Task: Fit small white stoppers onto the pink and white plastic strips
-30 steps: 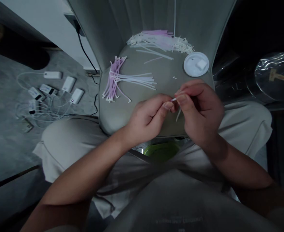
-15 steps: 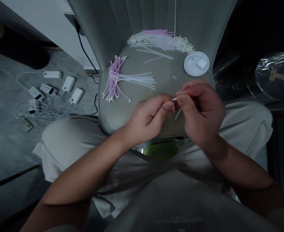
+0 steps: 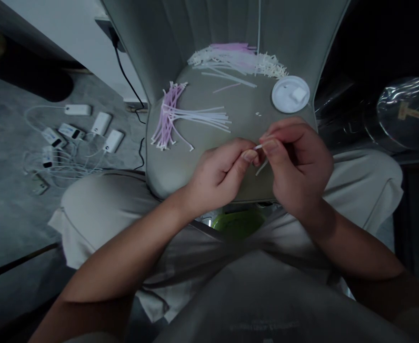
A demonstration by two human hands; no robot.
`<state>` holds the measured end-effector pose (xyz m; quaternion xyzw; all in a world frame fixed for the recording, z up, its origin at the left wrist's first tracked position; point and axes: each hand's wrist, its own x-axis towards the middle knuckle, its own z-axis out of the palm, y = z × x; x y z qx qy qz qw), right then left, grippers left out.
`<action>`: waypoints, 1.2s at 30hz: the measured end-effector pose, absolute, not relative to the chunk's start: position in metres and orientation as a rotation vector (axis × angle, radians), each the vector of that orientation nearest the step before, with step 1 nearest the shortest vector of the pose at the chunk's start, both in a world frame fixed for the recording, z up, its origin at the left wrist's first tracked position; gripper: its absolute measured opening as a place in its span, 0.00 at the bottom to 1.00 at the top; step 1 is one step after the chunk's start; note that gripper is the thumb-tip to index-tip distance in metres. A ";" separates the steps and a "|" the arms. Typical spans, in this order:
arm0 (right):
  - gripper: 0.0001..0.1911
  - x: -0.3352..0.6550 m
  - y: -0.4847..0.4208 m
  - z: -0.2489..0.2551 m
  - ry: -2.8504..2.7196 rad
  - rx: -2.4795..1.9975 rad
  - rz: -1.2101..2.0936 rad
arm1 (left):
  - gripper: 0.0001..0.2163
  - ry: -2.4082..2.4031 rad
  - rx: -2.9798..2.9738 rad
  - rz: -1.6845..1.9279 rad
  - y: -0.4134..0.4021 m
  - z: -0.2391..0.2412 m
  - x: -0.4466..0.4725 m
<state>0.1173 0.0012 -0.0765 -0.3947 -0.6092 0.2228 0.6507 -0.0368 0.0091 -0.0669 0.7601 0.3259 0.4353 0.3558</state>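
Above the front of the chair seat, my left hand (image 3: 218, 169) and my right hand (image 3: 297, 162) almost meet, each in a pinch. Between their fingertips runs a thin white stick (image 3: 258, 146), its ends hidden in the fingers. A pale strip end (image 3: 261, 168) hangs below my right fingers; whether it belongs to the same stick I cannot tell. To the left lies a crossed bundle of pink sticks (image 3: 168, 116) with small white tips, and white sticks (image 3: 204, 116) fan out from it to the right.
At the back of the seat (image 3: 195, 136) is a heap of pink and white sticks with small white pieces (image 3: 272, 65). A round white lid (image 3: 290, 95) holds a small white block. White power banks (image 3: 101, 124) and tangled cables lie on the floor. A green tub (image 3: 238, 224) shows below.
Both hands keep their pinch in nearly the same place. The gap between the fingertips has widened slightly, and the pale strip end under my right hand has shifted a little.
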 end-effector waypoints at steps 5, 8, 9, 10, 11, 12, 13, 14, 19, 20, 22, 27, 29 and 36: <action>0.03 0.117 0.003 -0.078 -1.397 -0.862 0.503 | 0.12 0.810 1.962 1.147 0.009 -0.068 -0.037; 0.03 0.118 0.003 -0.077 -1.406 -0.871 0.520 | 0.11 0.811 1.948 1.138 0.009 -0.069 -0.037; 0.03 0.118 0.002 -0.077 -1.412 -0.881 0.522 | 0.11 0.811 1.937 1.137 0.009 -0.069 -0.037; 0.03 0.118 0.002 -0.077 -1.424 -0.889 0.522 | 0.11 0.809 1.924 1.138 0.009 -0.069 -0.037; 0.04 0.119 0.001 -0.076 -1.433 -0.894 0.522 | 0.12 0.808 1.911 1.141 0.009 -0.069 -0.037; 0.04 0.119 0.001 -0.076 -1.438 -0.899 0.522 | 0.12 0.811 1.900 1.139 0.009 -0.069 -0.037; 0.04 0.119 0.000 -0.075 -1.441 -0.902 0.524 | 0.12 0.819 1.894 1.133 0.009 -0.069 -0.037; 0.03 0.119 0.000 -0.075 -1.440 -0.904 0.530 | 0.13 0.829 1.893 1.127 0.009 -0.068 -0.037; 0.04 0.116 -0.003 -0.073 -1.396 -0.897 0.540 | 0.14 0.840 1.909 1.133 0.009 -0.066 -0.036; 0.04 0.116 -0.003 -0.072 -1.384 -0.897 0.539 | 0.14 0.834 1.910 1.141 0.009 -0.066 -0.036; 0.04 0.115 -0.004 -0.071 -1.358 -0.903 0.543 | 0.13 0.828 1.914 1.151 0.009 -0.066 -0.036; 0.02 0.115 -0.002 -0.074 -1.362 -0.884 0.477 | 0.13 0.847 1.941 1.144 0.009 -0.066 -0.037; 0.02 0.114 -0.001 -0.076 -1.371 -0.895 0.424 | 0.14 0.861 1.953 1.134 0.009 -0.066 -0.036; 0.03 0.111 -0.001 -0.079 -1.359 -0.965 0.313 | 0.16 0.884 1.989 1.097 0.009 -0.067 -0.036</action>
